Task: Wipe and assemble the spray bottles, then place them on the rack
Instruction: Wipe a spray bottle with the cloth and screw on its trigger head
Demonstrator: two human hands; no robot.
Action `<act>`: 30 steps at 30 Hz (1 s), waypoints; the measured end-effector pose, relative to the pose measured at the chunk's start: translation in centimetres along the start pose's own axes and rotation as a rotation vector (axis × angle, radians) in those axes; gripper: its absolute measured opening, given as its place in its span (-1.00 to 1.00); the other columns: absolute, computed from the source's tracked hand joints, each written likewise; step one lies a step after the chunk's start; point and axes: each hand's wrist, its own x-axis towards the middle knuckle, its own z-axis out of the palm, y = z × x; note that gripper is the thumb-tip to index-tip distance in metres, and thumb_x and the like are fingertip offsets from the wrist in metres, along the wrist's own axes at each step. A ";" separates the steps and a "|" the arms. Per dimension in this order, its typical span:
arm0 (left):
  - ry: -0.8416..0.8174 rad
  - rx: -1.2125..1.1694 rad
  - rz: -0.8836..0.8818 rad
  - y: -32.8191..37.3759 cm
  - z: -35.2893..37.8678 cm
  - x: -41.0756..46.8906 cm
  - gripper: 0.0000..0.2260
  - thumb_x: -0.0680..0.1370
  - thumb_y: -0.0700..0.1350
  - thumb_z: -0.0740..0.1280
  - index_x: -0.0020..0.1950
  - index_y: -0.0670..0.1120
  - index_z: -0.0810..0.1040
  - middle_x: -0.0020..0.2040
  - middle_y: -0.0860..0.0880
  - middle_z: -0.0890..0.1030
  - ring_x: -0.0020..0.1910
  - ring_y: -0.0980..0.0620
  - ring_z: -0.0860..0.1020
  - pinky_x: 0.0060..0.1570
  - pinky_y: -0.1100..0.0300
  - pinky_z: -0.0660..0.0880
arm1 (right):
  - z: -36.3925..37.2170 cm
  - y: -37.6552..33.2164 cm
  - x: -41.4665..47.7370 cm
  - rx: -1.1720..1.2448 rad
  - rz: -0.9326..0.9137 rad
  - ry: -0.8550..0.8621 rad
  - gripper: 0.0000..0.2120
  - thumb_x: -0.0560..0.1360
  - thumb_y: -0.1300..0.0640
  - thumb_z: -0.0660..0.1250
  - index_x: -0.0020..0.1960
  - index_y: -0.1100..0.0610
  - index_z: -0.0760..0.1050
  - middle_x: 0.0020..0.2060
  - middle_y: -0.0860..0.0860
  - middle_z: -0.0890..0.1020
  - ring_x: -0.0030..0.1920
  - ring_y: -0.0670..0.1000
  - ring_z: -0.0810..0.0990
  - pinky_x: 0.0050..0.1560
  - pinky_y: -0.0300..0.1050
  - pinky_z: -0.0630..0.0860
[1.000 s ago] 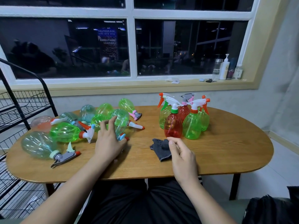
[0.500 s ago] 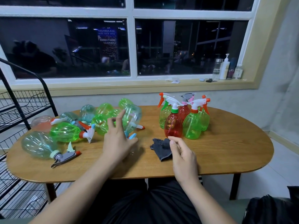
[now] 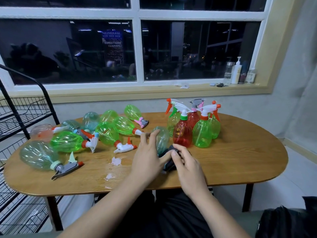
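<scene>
Under a dark window, a wooden bench (image 3: 240, 160) is carrying many spray bottles (image 3: 66, 141). Just beside the standing red bottle (image 3: 182, 134), the left hand (image 3: 149, 153) is gripping a pale bottle (image 3: 162, 138), fingers curled around it. The right hand (image 3: 187, 162) is pinching a dark cloth (image 3: 169, 164) against this bottle.

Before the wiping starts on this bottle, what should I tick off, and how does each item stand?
1. Bottle held: ok, the left hand grips the pale bottle.
2. Cloth in hand: ok, the right hand pinches the dark cloth at the bottle's near end.
3. Spray head fitted: cannot tell, hands and cloth hide it.
4. Clearance: not ok, the red bottle stands right beside it.
5. Rack nearby: ok, left of the table.
</scene>
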 end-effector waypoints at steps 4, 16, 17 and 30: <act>0.048 -0.079 0.020 -0.6 -0.8 1.2 -0.45 0.56 0.24 0.43 0.49 0.11 0.40 0.33 0.10 0.36 0.29 0.02 0.51 0.18 -0.07 0.58 | -0.1 -0.3 0.0 -0.054 0.013 -0.075 -0.51 0.64 -0.41 0.10 0.47 -0.25 0.42 0.30 -0.25 0.62 0.33 -0.14 0.57 0.36 0.07 0.52; -0.277 -0.101 0.069 -4.2 -1.1 5.5 -0.29 0.53 0.12 0.54 0.60 0.15 0.28 0.52 0.12 0.33 0.42 0.05 0.45 0.28 0.19 0.40 | -0.2 -1.0 -0.6 -0.205 -0.058 -0.177 -0.49 0.69 -0.31 0.13 0.61 -0.25 0.27 0.50 -0.26 0.46 0.46 -0.18 0.42 0.33 -0.16 0.42; -0.277 -0.105 0.053 -4.3 -1.1 5.7 -0.23 0.49 0.14 0.57 0.61 0.16 0.27 0.47 0.10 0.32 0.39 0.05 0.45 0.28 0.19 0.39 | -0.2 -1.1 -0.7 -0.183 -0.061 -0.154 -0.50 0.70 -0.28 0.16 0.62 -0.25 0.26 0.51 -0.27 0.45 0.48 -0.19 0.41 0.38 -0.14 0.42; -0.326 -0.096 -0.049 -5.8 -0.9 7.1 0.08 0.22 0.46 0.60 0.57 0.01 0.27 0.49 0.06 0.40 0.36 0.06 0.52 0.29 0.09 0.51 | -0.6 -2.5 -2.9 -0.053 -0.361 0.147 -0.47 0.72 -0.04 0.23 0.66 0.05 0.30 0.54 -0.18 0.45 0.55 -0.19 0.39 0.48 -0.31 0.34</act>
